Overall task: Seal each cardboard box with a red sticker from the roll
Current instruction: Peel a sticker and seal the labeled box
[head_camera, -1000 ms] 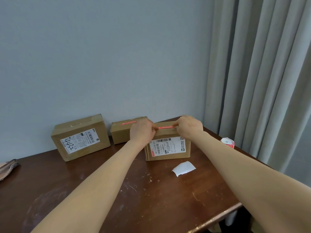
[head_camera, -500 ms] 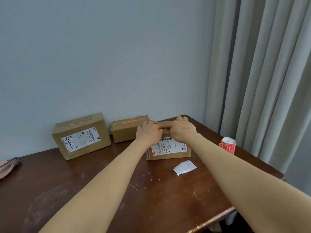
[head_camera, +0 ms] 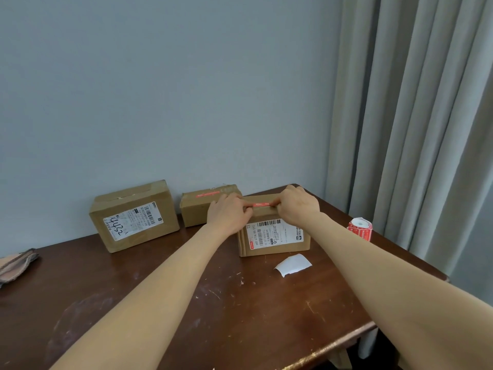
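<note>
1. Dark brown wooden table point(head_camera: 213, 311), scuffed and paint-flecked, is carrying every item listed below; its far edge is meeting a grey wall, its right edge is running alongside a grey curtain point(head_camera: 416, 116).
2. Small brown cardboard box with a white shipping label point(head_camera: 274, 236) is sitting near the table's far right corner, label facing the camera.
3. Thin red sticker strip point(head_camera: 262, 204) is lying along the top of that box, showing between the two hands.
4. Left hand point(head_camera: 229, 213) is pressing down on the strip's left end, fingers curled together on it and on the box top.
5. Right hand point(head_camera: 298, 204) is pressing down on the strip's right end, fingers closed against it likewise.
6. Second small brown cardboard box point(head_camera: 200, 209), bearing a red sticker on top, is standing against the far edge, just behind the left hand.
7. Larger brown cardboard box with a handwritten label point(head_camera: 133, 217) is standing left of it, near the far edge.
8. Red-and-white roll of stickers point(head_camera: 360, 228) is standing at the right edge, apart from the boxes.
9. White scrap of backing paper point(head_camera: 293, 264) is lying just in front of the first box.
10. Striped folded cloth point(head_camera: 16, 263) is resting at the left edge.
</note>
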Demonstrator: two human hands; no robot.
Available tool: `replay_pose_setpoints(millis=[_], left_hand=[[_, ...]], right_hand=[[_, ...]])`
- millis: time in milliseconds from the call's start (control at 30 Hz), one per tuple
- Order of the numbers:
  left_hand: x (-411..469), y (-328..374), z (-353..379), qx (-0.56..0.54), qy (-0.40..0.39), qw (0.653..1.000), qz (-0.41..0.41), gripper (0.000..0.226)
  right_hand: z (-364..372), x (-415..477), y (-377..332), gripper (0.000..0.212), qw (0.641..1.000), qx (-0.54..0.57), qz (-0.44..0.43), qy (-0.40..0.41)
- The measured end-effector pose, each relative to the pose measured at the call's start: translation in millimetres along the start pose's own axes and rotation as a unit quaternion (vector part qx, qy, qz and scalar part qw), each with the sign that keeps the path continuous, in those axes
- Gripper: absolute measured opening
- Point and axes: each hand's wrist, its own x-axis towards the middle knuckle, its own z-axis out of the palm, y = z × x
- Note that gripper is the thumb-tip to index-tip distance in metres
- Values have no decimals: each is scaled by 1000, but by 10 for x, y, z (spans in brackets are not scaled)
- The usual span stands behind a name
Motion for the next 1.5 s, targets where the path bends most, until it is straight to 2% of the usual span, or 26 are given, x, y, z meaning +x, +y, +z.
replay_pose_setpoints(millis=[367, 600, 667, 767, 900, 1033, 1167, 1233, 1333, 1433, 1500], left_hand=[[8, 49, -30, 7, 6, 1000, 10, 43], [57, 150, 55, -14, -46, 999, -9, 43], [53, 122, 59, -25, -33, 999, -3, 43], [11, 63, 69, -40, 33, 999, 13, 37], [-9, 40, 80, -20, 38, 999, 23, 36], [-45, 23, 98, -19, 79, 996, 37, 36], [-28, 24, 114, -92, 28, 995, 22, 36], [-30, 17, 105, -146, 29, 989, 11, 37], [-93, -37, 60, -249, 57, 965, -60, 46], [-162, -90, 36, -308, 38, 944, -111, 56], [-204, -101, 46, -318, -3, 940, -125, 65]], right_hand=[[-14, -16, 177, 29, 997, -6, 61, 55], [60, 57, 201, 34, 997, -25, 72, 0], [30, 41, 209, 34, 998, -21, 62, 6], [2, 5, 223, 34, 998, -22, 45, 24], [17, -27, 208, 33, 998, -40, 42, 13], [0, -55, 202, 33, 997, -58, 29, 29], [-3, -65, 206, 35, 998, -54, 21, 8], [-41, -77, 223, 41, 999, -10, 29, 15], [-88, -95, 308, 55, 989, 106, 96, 43], [-119, -140, 386, 94, 954, 253, 163, -2], [-91, -170, 417, 108, 928, 320, 185, -54]])
